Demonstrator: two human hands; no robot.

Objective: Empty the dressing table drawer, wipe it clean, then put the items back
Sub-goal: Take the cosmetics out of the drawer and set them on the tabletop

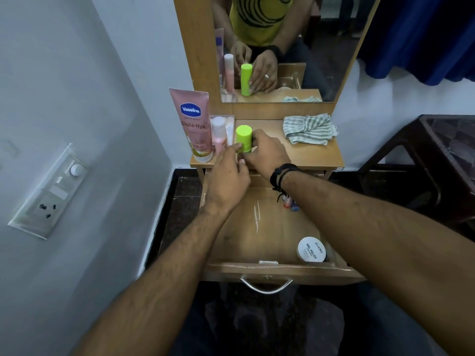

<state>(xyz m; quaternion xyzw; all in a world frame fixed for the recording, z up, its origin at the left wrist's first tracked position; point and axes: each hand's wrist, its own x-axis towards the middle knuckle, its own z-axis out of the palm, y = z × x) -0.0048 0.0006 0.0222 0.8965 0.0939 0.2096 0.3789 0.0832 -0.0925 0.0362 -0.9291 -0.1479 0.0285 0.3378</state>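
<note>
The wooden drawer (259,272) is pulled out below the dressing table top (303,152). A green cylindrical container (243,138) stands upright on the top, with my right hand (267,152) wrapped around its lower right side. My left hand (228,176) reaches in from the left, its fingertips touching the container's base. Inside the drawer lie a round white nail polish remover tub (311,249) at the front right and small nail polish bottles (290,204) partly hidden under my right wrist. A striped cloth (308,129) lies crumpled at the top's right.
A pink Vaseline tube (193,122) and a pink bottle in clear packaging (220,134) stand at the top's left. The mirror (277,47) rises behind. A wall with a switchboard (51,191) is on the left, a dark table (442,160) on the right.
</note>
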